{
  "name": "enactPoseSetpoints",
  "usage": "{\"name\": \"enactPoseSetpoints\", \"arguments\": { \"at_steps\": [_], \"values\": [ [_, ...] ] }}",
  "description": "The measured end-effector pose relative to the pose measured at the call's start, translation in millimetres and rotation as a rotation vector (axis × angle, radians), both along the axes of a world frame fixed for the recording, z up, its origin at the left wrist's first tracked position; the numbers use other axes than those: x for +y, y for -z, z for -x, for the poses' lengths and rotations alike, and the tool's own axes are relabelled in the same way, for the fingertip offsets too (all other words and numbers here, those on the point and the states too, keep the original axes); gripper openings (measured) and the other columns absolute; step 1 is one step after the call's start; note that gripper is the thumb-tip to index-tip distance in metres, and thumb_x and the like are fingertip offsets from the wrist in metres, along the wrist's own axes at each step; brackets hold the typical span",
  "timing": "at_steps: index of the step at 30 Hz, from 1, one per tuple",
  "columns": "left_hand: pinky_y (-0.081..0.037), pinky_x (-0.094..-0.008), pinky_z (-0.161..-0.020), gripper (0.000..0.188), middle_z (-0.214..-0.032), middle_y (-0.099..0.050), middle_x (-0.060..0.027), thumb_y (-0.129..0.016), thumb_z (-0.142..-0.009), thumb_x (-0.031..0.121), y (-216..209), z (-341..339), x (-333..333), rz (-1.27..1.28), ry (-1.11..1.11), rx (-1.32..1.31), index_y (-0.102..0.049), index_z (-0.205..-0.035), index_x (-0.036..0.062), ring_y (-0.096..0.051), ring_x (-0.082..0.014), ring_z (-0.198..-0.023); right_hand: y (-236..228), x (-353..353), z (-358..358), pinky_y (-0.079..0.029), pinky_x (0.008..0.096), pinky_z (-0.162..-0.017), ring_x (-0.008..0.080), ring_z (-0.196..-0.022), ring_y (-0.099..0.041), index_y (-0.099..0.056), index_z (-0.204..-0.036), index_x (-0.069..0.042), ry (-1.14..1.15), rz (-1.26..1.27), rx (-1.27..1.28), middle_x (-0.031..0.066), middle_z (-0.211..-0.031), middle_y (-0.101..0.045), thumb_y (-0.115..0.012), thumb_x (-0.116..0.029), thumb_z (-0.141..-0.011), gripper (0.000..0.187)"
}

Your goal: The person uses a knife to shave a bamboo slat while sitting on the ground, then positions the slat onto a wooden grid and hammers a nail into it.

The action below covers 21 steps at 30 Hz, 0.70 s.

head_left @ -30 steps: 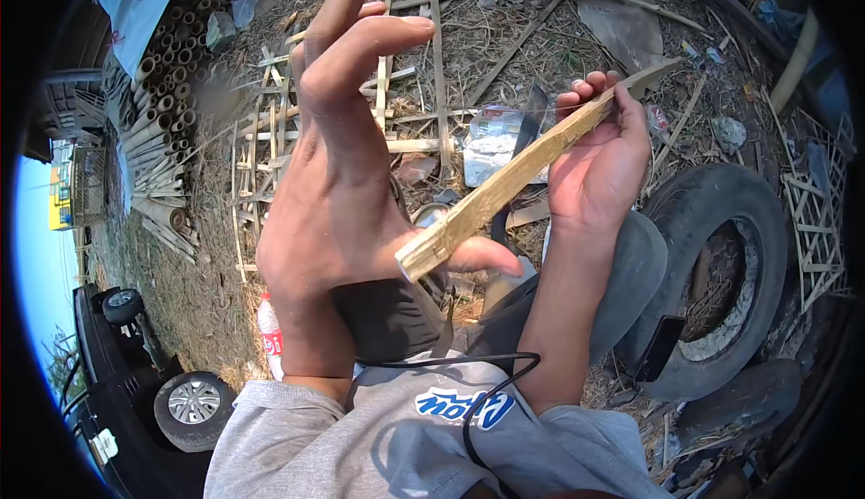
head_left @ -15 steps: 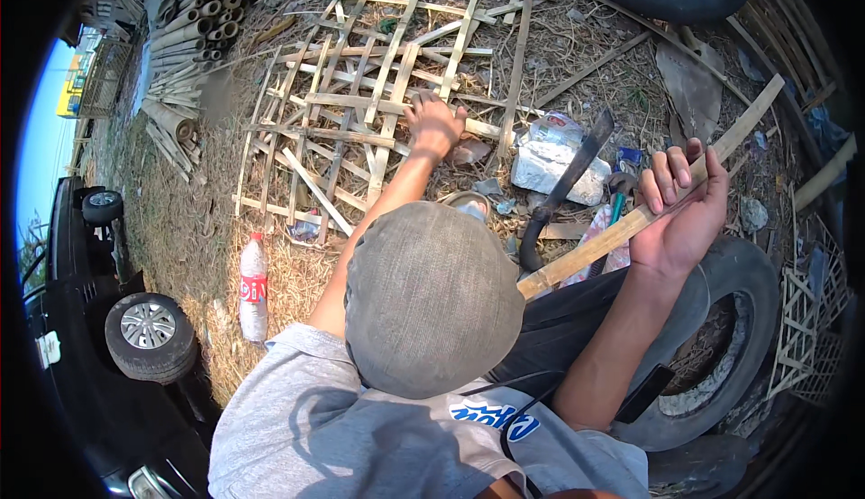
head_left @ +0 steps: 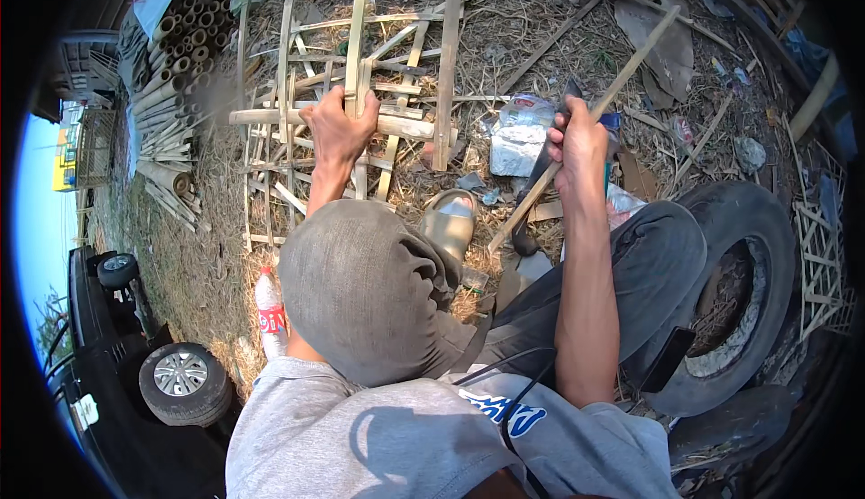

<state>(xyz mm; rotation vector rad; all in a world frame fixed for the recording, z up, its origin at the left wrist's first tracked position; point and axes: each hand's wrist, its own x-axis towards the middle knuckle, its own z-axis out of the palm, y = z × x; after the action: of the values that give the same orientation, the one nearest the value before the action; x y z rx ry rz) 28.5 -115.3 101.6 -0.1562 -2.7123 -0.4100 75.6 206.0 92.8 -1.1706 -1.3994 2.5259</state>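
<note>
Left hand (head_left: 339,141): strips of the bamboo lattice (head_left: 405,127) are being pinched between thumb and fingers.
Right hand (head_left: 581,143): a loose bamboo strip (head_left: 633,67) is being clasped in curled fingers.
Strip position: being held slantwise, its lower end near the knife handle (head_left: 523,243).
Lattice position: ground (head_left: 505,39) beyond the left knee (head_left: 347,287) is being overlain.

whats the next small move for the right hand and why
Probably swing the bamboo strip leftward to the bamboo lattice: the right hand grips the strip near its middle, apart from the lattice, while the left hand is on the lattice's crossed slats, seemingly placed to steady them.
</note>
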Motion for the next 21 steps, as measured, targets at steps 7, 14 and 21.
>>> {"name": "enactPoseSetpoints", "arguments": {
  "at_steps": [7, 14, 21],
  "values": [
    [-0.033, -0.0385, -0.085, 0.035, -0.069, -0.068, -0.0127, -0.072, -0.082, 0.041, -6.3, -6.4, 36.0, 0.139, 0.163, -0.07, -0.072, -0.085, 0.0056, -0.06, -0.0232, -0.061, 116.7, -44.0, -69.8, -0.05, 0.0442, -0.069, 0.0318, -0.066, -0.06, -0.051, -0.081, 0.003, 0.004, -0.64, -0.355, 0.0151, -0.072, -0.058, -0.083, -0.033, -0.077, 0.048],
    [-0.039, -0.0454, -0.093, 0.041, -0.078, -0.07, -0.0195, -0.07, -0.081, 0.043, 80.2, -21.7, 78.1, 0.029, 0.328, -0.217, -0.072, -0.088, 0.0023, -0.068, -0.0312, -0.076, 171.5, -81.6, -124.7, -0.046, 0.0536, -0.099, 0.0474, -0.105, -0.062, -0.039, -0.115, 0.016, -0.418, -0.816, -0.517, 0.0348, -0.111, -0.059, -0.08, -0.024, -0.076, 0.069],
    [-0.038, -0.043, -0.093, 0.037, -0.073, -0.067, -0.0176, -0.072, -0.078, 0.041, 78.3, -30.2, 94.1, 0.053, 0.338, -0.301, -0.069, -0.078, 0.0035, -0.067, -0.0304, -0.076, 143.6, -60.1, -119.9, -0.051, 0.0484, -0.083, 0.0473, -0.094, -0.067, -0.045, -0.112, 0.013, -0.22, -0.815, -0.292, 0.035, -0.096, -0.064, -0.069, -0.02, -0.086, 0.048]
  ]
}}
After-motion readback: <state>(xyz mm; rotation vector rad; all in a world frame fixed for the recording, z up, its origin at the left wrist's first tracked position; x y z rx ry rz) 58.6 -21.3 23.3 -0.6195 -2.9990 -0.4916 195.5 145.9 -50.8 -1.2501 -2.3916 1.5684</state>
